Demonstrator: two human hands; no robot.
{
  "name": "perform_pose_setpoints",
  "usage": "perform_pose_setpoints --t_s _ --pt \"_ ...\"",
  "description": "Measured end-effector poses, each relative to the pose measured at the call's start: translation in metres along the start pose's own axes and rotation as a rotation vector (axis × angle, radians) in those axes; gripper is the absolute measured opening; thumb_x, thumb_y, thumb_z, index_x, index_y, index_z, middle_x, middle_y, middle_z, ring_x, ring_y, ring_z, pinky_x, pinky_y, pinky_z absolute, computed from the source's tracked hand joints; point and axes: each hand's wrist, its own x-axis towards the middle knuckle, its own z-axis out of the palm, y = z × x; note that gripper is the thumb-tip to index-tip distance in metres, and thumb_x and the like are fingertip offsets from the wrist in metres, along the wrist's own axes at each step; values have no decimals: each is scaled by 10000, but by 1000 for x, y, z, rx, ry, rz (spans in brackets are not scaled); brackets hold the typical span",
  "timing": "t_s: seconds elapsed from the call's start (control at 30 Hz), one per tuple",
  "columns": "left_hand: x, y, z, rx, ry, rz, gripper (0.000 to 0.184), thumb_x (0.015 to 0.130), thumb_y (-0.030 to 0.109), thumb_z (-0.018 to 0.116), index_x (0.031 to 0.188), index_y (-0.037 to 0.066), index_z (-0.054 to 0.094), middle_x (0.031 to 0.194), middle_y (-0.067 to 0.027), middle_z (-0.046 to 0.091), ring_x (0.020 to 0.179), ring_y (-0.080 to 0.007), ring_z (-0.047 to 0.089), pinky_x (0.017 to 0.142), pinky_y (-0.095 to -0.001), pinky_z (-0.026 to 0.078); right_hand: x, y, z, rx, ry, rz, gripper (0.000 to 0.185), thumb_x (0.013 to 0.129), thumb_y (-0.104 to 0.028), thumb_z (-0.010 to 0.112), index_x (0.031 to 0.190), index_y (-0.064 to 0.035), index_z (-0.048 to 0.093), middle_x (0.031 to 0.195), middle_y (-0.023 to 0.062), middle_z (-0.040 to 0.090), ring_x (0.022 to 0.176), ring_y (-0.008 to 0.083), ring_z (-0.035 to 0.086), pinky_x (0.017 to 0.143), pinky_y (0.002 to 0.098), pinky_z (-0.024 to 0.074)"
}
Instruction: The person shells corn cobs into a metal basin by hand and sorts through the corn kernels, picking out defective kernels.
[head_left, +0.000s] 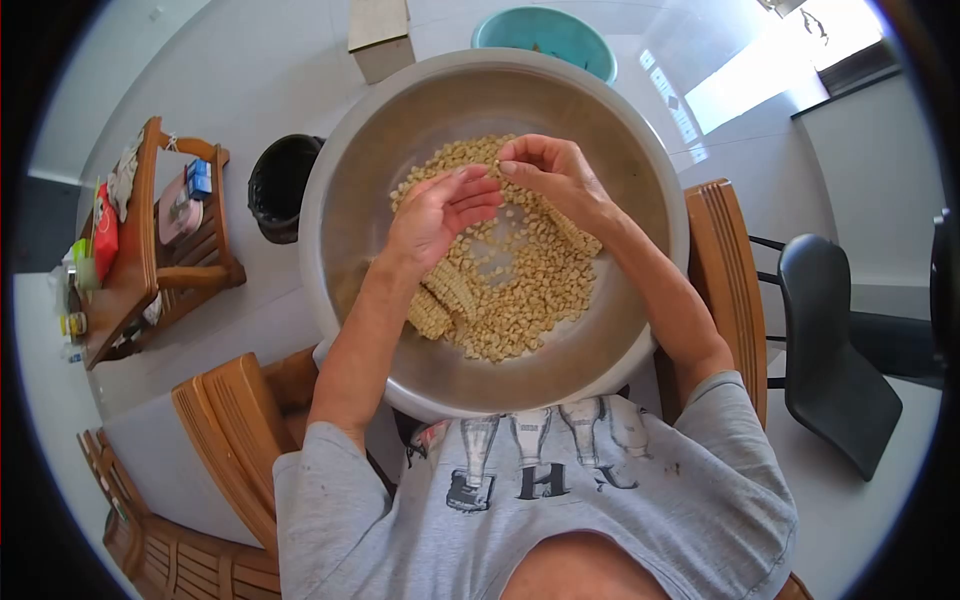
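A wide metal basin holds many loose pale corn kernels. Over the kernels, my left hand is open, its palm turned up and its fingers pointing right. Close beside its fingertips, my right hand is closed in a pinch of thumb and forefinger; whatever lies between them is too small to name. Corn cobs lie at the left of the pile below my left wrist. Another cob is partly hidden under my right hand and wrist.
Behind the basin are a teal tub and a box. A black bucket stands to the left, near a wooden shelf with items. Wooden chairs flank the basin; a black chair stands at right.
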Motion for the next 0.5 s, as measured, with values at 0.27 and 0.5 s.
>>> perform_pose_setpoints --t_s 0.27,0.5 --pt "9 -9 1 166 58 107 204 828 38 579 1012 -49 586 901 -151 641 796 -196 645 705 -273 551 -4 10 0 -481 56 -216 152 779 -168 635 879 -61 677 669 67 574 608 129 527 549 298 420" --pt "9 5 -25 114 241 254 183 830 17 563 1000 -50 579 836 -120 627 697 -146 594 622 -252 510 -21 4 -39 -1306 0 -36 556 759 -301 666 1236 -128 438 876 158 622 827 315 598 730 406 470"
